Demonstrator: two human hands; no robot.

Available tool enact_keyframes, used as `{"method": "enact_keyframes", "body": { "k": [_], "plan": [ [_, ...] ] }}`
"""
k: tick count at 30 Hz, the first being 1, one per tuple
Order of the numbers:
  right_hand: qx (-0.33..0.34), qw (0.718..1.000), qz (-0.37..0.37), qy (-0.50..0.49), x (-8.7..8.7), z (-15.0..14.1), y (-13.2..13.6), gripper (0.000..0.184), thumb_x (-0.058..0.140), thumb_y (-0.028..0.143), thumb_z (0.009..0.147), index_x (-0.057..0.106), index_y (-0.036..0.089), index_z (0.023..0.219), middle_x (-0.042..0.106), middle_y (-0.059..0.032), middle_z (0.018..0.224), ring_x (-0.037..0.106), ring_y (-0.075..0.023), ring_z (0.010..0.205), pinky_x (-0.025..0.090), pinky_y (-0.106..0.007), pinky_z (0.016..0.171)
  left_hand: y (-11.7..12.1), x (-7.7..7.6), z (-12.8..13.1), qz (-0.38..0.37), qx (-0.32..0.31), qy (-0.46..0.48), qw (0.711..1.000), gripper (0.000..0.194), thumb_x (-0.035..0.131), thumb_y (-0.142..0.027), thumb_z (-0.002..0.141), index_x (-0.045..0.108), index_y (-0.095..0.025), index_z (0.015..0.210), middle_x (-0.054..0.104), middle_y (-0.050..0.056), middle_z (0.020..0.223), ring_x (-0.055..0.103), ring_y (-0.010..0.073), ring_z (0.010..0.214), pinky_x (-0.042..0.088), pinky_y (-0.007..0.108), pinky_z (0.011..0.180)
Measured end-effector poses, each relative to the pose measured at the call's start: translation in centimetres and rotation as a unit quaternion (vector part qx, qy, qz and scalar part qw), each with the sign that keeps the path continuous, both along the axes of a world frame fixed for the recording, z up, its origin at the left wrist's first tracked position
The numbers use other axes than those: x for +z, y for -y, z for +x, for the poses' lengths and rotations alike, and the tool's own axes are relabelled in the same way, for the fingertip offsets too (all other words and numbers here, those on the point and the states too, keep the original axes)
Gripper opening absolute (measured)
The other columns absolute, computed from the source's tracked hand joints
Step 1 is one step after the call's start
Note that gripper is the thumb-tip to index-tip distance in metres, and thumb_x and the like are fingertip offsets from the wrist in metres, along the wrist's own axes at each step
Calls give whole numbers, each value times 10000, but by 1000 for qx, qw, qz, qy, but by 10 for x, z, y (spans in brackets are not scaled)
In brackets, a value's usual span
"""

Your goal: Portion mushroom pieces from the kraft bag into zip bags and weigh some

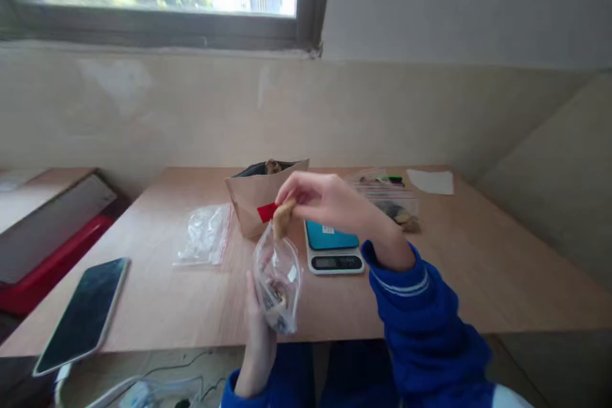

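Note:
My right hand (315,197) pinches a tan, irregular piece of dried food (283,218) at the mouth of a clear zip bag (277,284). My left hand (258,341) holds that bag up from below, its fingers behind the plastic. Several dark and tan pieces lie in the bottom of the bag. Behind them stands a kraft paper bag (261,197) with a red label, with dark and tan contents showing at its top. A digital kitchen scale (333,252) with a teal top sits just below my right forearm, partly hidden by it.
The light wood table (478,280) also holds a flat clear bag (205,236), a phone (81,306), stacked zip bags with tan pieces (389,201) and a white paper (431,182). A wall stands behind it. Cables lie below its front edge, and a red-edged tray (57,261) sits left.

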State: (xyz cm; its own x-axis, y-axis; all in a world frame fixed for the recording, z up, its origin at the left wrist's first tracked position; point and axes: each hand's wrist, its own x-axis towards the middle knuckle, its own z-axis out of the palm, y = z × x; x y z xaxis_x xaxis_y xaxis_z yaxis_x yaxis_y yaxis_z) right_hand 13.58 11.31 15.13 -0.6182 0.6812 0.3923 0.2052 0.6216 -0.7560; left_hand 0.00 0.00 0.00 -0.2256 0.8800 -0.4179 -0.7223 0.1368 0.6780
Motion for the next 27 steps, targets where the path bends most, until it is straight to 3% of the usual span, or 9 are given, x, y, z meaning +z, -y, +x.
{"method": "enact_keyframes", "body": {
  "k": [5, 11, 16, 21, 24, 27],
  "plan": [
    [-172, 977, 106, -75, 9, -15, -52, 119, 558, 134, 839, 652, 162, 907, 686, 2, 807, 620, -114, 733, 456, -227, 668, -3, 0, 2, -6, 13, 23, 1000, 713, 753, -635, 681, 683, -187, 1232, 662, 36, 730, 609, 125, 651, 495, 188, 573],
    [-240, 954, 179, -20, -13, -33, -76, 210, 539, 85, 844, 696, 183, 943, 716, -9, 903, 607, -152, 789, 442, -266, 748, -1, -1, -1, -1, -5, 19, 1000, 778, 771, -642, 651, 653, -196, 1277, 627, 14, 679, 604, 125, 622, 486, 189, 550],
    [-223, 946, 222, 73, -30, -36, -73, 295, 484, 116, 926, 745, 228, 1005, 694, -51, 1045, 575, -224, 1015, 388, -368, 923, 0, -4, -4, 6, -18, 22, 1000, 717, 730, -614, 725, 639, -187, 1294, 633, 29, 713, 615, 129, 645, 491, 193, 569],
    [-207, 955, 205, 47, -27, -29, -63, 427, 402, 19, 886, 708, 200, 1121, 627, -87, 1167, 543, -227, 1115, 370, -401, 986, 0, -4, -4, 5, -24, 19, 1000, 699, 703, -613, 753, 629, -192, 1307, 642, 30, 714, 613, 131, 631, 493, 201, 565],
    [-164, 972, 167, -20, -17, -19, -48, 418, 363, -26, 827, 701, 158, 991, 634, -80, 1064, 572, -189, 1028, 428, -339, 911, -1, -2, -3, 8, -26, 6, 1000, 742, 707, -633, 736, 607, -200, 1331, 656, 25, 711, 612, 130, 616, 494, 204, 558],
    [-30, 998, 47, -4, -6, -7, -23, 331, 371, 0, 837, 660, 155, 877, 664, -34, 905, 596, -136, 821, 464, -277, 770, -5, -2, -2, 21, -18, 3, 1000, 750, 711, -638, 726, 605, -202, 1327, 666, 14, 702, 606, 122, 580, 489, 201, 537]
  ]
}}
